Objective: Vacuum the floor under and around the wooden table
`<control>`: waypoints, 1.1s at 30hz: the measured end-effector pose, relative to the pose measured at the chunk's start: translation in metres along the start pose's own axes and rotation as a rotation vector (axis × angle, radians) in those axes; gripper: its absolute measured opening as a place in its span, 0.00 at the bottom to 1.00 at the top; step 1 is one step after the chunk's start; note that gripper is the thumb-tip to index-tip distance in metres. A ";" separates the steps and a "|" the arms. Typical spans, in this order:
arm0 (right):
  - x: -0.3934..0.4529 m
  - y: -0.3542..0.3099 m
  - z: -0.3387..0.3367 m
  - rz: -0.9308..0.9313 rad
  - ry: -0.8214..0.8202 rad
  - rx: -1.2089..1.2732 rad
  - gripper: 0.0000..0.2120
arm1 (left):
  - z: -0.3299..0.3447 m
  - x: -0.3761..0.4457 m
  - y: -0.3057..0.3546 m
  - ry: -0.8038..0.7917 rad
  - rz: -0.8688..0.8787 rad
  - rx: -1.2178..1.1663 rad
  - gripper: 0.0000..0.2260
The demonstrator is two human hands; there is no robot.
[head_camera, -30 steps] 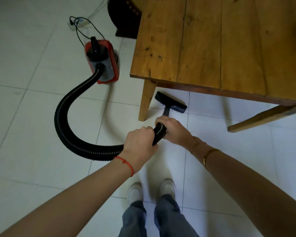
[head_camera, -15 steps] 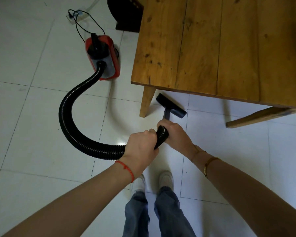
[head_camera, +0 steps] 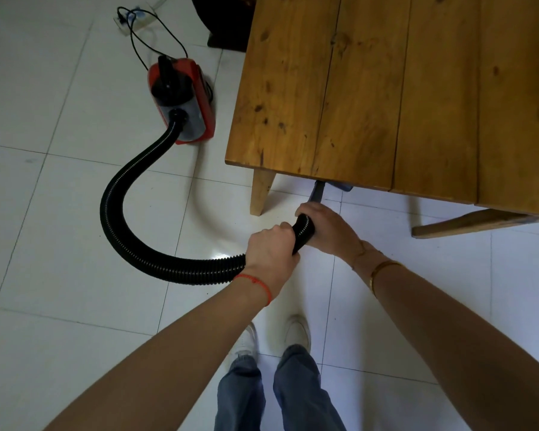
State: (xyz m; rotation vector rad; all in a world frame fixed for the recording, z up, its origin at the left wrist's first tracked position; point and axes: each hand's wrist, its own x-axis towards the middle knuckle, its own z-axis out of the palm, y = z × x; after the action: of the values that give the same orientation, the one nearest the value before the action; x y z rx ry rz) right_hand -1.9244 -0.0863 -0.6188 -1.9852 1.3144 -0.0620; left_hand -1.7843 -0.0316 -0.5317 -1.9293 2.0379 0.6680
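Note:
A red and black vacuum cleaner stands on the white tiled floor left of the wooden table. Its black ribbed hose curves out from the vacuum and round to my hands. My left hand grips the hose, and my right hand grips its end just ahead of the left. The black floor nozzle is blurred and mostly hidden under the table's near edge, beside the table leg.
A black cord runs from the vacuum to a power strip at the back. A dark object sits behind the table corner. A wooden crossbar slants under the table on the right. My shoes stand below.
Both hands have pushed the hose forward, and the nozzle has slid from the open floor in under the table's edge.

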 end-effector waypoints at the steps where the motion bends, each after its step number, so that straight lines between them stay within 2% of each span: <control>1: 0.001 0.003 -0.004 0.016 -0.017 0.001 0.23 | 0.001 0.005 0.003 -0.005 -0.009 -0.006 0.11; 2: 0.001 0.004 -0.008 0.017 -0.034 0.001 0.28 | 0.001 0.009 0.006 -0.007 -0.017 -0.010 0.11; 4: 0.001 0.003 -0.011 -0.006 -0.053 -0.016 0.30 | 0.002 0.013 0.009 -0.012 -0.023 -0.013 0.11; 9: 0.001 -0.009 -0.004 -0.036 -0.038 -0.077 0.13 | 0.000 0.009 0.001 -0.023 -0.007 -0.020 0.10; 14: -0.015 -0.040 0.014 -0.042 -0.043 -0.059 0.10 | -0.002 -0.017 -0.024 -0.042 0.023 0.001 0.09; 25: -0.062 -0.116 0.079 0.005 -0.021 0.009 0.10 | 0.009 -0.099 -0.086 -0.086 0.077 0.082 0.06; 33: -0.079 -0.135 0.104 0.011 0.053 -0.014 0.11 | 0.017 -0.118 -0.106 -0.064 0.136 0.207 0.09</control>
State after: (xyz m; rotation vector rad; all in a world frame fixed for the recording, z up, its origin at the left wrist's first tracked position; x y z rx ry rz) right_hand -1.8134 0.0616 -0.5859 -2.0000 1.3624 -0.1014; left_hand -1.6717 0.0777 -0.5054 -1.6464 2.1205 0.5169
